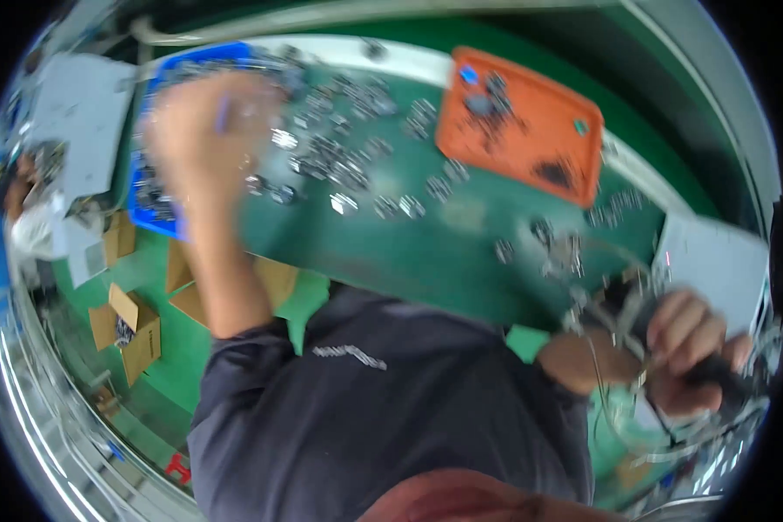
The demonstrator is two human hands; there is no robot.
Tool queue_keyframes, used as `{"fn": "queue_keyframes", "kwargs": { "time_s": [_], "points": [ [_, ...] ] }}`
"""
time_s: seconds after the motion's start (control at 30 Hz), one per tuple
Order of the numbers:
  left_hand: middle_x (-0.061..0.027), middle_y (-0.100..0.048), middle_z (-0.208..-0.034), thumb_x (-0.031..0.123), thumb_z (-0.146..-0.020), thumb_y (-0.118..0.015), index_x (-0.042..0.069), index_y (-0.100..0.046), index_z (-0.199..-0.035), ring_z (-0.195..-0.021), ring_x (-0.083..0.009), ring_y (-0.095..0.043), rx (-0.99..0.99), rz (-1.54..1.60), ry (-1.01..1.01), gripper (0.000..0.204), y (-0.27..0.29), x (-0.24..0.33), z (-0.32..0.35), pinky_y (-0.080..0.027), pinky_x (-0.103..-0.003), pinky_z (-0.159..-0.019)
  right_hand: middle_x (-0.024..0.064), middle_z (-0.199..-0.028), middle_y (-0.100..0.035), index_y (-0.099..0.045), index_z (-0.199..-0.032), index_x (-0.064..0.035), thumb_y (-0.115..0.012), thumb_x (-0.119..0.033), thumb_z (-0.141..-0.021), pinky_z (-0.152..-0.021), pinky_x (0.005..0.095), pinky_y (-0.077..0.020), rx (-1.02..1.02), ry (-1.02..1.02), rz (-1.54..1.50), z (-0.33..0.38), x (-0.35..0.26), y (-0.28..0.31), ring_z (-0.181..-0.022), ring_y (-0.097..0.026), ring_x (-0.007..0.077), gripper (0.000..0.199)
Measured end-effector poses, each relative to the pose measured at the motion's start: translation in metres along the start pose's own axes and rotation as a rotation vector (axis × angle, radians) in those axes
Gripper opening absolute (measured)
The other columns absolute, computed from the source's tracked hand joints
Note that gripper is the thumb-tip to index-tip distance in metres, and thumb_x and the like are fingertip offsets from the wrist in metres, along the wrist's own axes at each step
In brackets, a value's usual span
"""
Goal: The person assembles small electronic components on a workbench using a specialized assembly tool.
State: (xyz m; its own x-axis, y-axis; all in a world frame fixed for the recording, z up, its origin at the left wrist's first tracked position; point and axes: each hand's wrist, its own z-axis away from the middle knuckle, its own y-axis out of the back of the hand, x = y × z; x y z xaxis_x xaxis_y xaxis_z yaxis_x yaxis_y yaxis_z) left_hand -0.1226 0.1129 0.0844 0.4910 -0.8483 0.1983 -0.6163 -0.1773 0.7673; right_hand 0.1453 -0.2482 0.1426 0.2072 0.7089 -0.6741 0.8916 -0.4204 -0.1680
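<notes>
Smeared by motion, my left hand (204, 130) is over the blue tray (161, 219), which is filled with small shiny metal parts. Its fingers are too blurred to show whether anything is in them. Far to the right, beyond the table's edge, my right hand (687, 344) has its fingers curled round a dark tool (720, 376) whose exact kind I cannot make out. Thin cables and tubes hang about that wrist. Several loose metal parts (331, 161) lie scattered on the green tabletop (322, 239) between the hands.
An orange tray (452, 139) with dark small bits and a few blue and green pieces stands at the back right. A pale panel (713, 270) is beside the right end. Cardboard boxes (143, 348) stand on the green floor at left, and a person (39, 228) is beyond.
</notes>
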Motion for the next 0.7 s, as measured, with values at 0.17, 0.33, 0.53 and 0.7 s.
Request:
{"fn": "queue_keyframes", "kwargs": {
  "time_s": [0.17,0.33,0.53,0.7],
  "points": [
    [-0.0079,-0.08,-0.088,0.042,-0.085,-0.083,0.015,-0.085,-0.1,-0.082,-0.014,-0.069,0.13,-0.457,0.637,0.03,0.08,-0.19,0.051,-0.053,-0.03,-0.078,0.0028,-0.09,-0.057,-0.055,-0.137,-0.0117,-0.069,-0.055,-0.096,-0.073,0.0356,-0.0398,-0.124,-0.191,-0.146,-0.015,0.004,0.007,-0.075,-0.055,0.0162,0.061],
    [-0.005,-0.08,-0.095,0.045,-0.09,-0.078,0.013,-0.083,-0.11,-0.088,-0.012,-0.068,-0.14,-0.212,0.7,0.038,0.064,-0.271,0.068,-0.053,-0.028,-0.079,0.006,-0.101,-0.059,-0.049,-0.148,-0.0103,-0.069,-0.061,-0.093,-0.077,0.0379,-0.0379,-0.188,-0.113,-0.024,-0.012,0.014,0.018,-0.084,-0.054,0.0192,0.077],
    [-0.0087,-0.078,-0.1,0.022,-0.094,-0.078,0.003,-0.08,-0.107,-0.094,-0.0107,-0.069,0.367,-0.269,0.418,0.023,0.05,-0.12,0.064,-0.054,-0.028,-0.081,0.0171,-0.117,-0.056,-0.035,-0.159,-0.0064,-0.059,-0.06,-0.097,-0.087,0.0472,-0.0411,-0.169,-0.141,0.07,-0.009,0.001,0.0,-0.098,-0.055,0.0299,0.085],
    [-0.0109,-0.068,-0.115,0.026,-0.082,-0.084,0.007,-0.068,-0.126,-0.1,-0.0296,-0.069,-0.515,0.758,-0.029,0.051,-0.028,0.153,0.078,-0.058,-0.04,-0.085,0.0364,-0.144,-0.05,-0.031,-0.159,-0.0052,-0.054,-0.055,-0.099,-0.11,0.0698,-0.0395,0.043,-0.049,0.097,0.011,-0.011,-0.005,-0.118,-0.06,0.0519,0.081]
  ]
}}
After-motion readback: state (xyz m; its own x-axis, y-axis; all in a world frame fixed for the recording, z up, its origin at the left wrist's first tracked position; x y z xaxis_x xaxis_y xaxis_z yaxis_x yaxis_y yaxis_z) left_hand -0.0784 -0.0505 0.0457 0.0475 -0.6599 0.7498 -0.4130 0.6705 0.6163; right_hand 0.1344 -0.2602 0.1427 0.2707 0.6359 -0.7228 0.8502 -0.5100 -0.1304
